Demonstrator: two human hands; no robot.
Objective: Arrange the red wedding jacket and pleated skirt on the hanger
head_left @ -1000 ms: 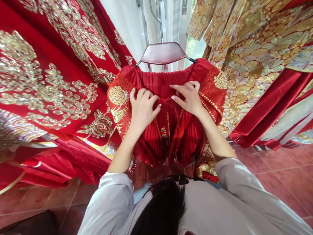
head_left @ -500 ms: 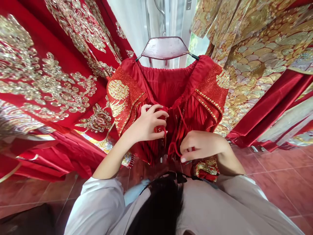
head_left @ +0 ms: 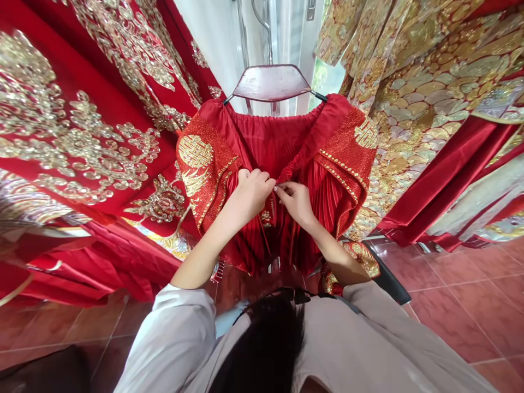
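A red pleated garment (head_left: 262, 136) hangs from a hanger (head_left: 272, 83) in front of me. Its top edge is gathered. Glittery red panels with gold embroidery and bead edging lie over both sides. My left hand (head_left: 254, 191) is closed at the middle of the front opening, its fingers curled around the red drawstring. Meeting it there, my right hand (head_left: 297, 202) pinches at the same spot with thumb and forefinger. Most of the drawstring is hidden behind my fingers. The fingertips of the two hands almost touch.
Red fabric with silver-gold beadwork (head_left: 110, 147) hangs at the left. A gold scale-patterned garment (head_left: 429, 109) hangs at the right, beside folded red cloth (head_left: 442, 180). Reddish tiles (head_left: 454, 305) cover the floor. A dark object (head_left: 45, 371) sits at the lower left.
My right hand has risen from the hanging cord ends to the front opening, beside my left hand. The left fingers have closed in. The loose cord loops no longer show.
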